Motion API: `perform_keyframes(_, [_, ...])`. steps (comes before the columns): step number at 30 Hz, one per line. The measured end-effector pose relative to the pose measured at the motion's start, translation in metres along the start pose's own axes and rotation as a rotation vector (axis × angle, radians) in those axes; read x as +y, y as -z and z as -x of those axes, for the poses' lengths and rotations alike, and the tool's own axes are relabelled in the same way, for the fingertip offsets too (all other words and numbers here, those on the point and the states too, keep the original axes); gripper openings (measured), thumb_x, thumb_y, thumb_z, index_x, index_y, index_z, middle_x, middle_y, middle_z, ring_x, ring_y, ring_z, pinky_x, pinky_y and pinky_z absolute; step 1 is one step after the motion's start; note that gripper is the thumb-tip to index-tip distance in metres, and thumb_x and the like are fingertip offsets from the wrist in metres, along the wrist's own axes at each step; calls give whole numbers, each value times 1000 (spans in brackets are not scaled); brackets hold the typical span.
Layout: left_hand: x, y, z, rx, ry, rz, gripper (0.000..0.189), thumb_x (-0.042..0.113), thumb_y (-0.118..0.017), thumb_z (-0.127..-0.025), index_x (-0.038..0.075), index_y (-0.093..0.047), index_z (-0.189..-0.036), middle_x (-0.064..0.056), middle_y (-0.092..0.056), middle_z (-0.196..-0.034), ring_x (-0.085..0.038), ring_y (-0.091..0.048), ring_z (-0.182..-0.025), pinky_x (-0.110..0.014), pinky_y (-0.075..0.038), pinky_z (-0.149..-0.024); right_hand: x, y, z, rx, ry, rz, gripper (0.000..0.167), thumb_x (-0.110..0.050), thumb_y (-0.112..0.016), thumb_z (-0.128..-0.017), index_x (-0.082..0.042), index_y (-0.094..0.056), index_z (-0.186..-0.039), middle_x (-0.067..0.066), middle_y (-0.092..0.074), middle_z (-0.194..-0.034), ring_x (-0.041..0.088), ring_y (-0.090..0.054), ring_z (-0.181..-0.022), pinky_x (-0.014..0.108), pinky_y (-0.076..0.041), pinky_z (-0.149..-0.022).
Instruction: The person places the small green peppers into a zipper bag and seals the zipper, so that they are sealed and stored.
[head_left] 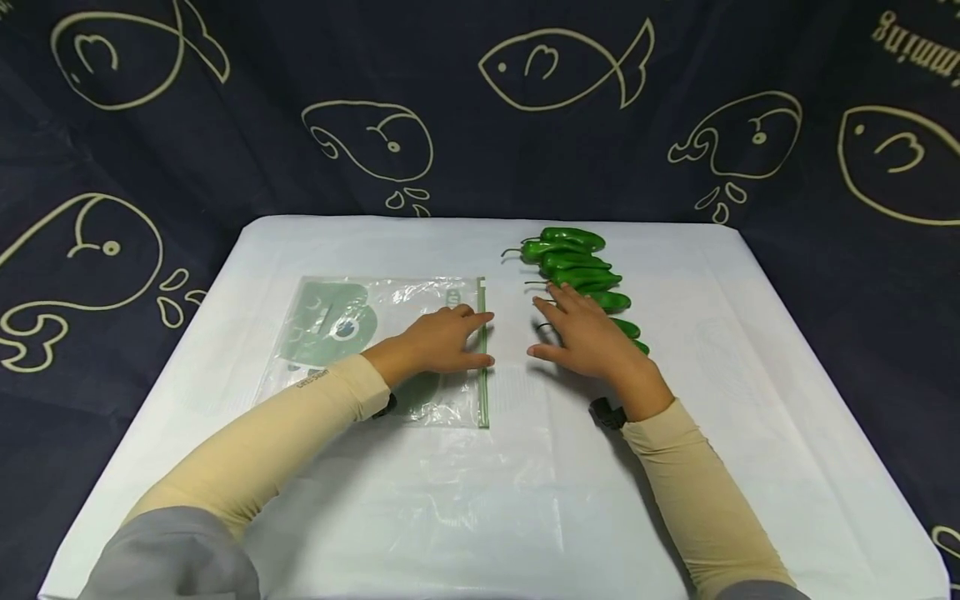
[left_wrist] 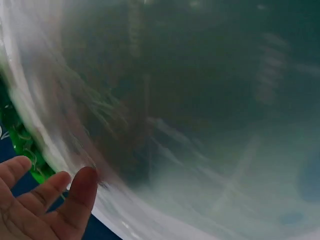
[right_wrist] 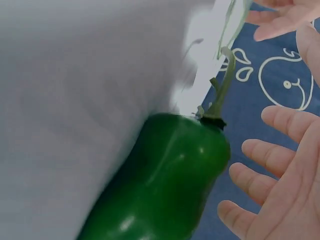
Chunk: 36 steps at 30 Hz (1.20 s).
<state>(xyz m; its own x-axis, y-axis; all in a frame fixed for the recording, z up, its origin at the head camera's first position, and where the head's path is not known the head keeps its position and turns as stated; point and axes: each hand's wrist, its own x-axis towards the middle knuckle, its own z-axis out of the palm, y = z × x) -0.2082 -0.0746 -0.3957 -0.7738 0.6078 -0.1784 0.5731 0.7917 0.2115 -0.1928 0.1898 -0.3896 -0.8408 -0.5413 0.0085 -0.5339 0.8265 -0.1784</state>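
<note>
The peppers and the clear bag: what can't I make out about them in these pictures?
Head view: parts of the nearer peppers, hidden by the right hand, so the count is unsure.
Head view: part of the clear bag, covered by the left hand and sleeve.
Left wrist view: the bag's print, badly blurred.
Right wrist view: the lower end of the close pepper, cut off by the bottom edge.

Upside-down lettering (head_left: pixel 917 45) "mming" stands on the dark cloth (head_left: pixel 450 50).

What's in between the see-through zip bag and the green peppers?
Mostly bare white table cover, as the head view shows. Fingertips of the left hand and right hand poke into that gap between the zip bag and green peppers.
</note>
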Motion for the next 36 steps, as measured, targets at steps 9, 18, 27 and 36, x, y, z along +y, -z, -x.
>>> perform_keyframes(9, [5,-11,-3,-21,70,-88,76,59,-59,-89,22,-41,-153,-13,-50,-139,-36,-51,-114,-49,-54,-84,-7,-4,-4,-11,29,-1,84,-57,-61,-92,-6,-36,-154,23,-25,-159,43,-18,-146,61,-23,-115])
perform_keyframes(18, [-6,-9,2,-25,10,-43,62,44,-63,-87,20,-55,-144,-11,-50,-143,-33,-50,-118,-48,-52,-89,-14,-5,-8,3,52,-25,81,-54,-62,-93,-5,-37,-153,23,-28,-158,40,-21,-146,55,-23,-117])
perform_keyframes(27, [-11,-10,7,-49,-19,-75,74,58,-66,-85,17,-53,-145,-11,-43,-151,-31,-43,-128,-50,-51,-93,-30,-7,-18,-58,67,-143,82,-54,-61,-94,-8,-33,-155,20,-24,-160,37,-21,-146,54,-27,-115])
perform_keyframes(36, [-8,-9,12,-107,-19,-48,84,60,-67,-86,17,-41,-153,-11,-29,-159,-31,-32,-138,-51,-47,-100,-45,-11,-30,-146,55,-291,83,-47,-66,-93,-8,-30,-156,21,-21,-160,37,-23,-146,53,-28,-115])
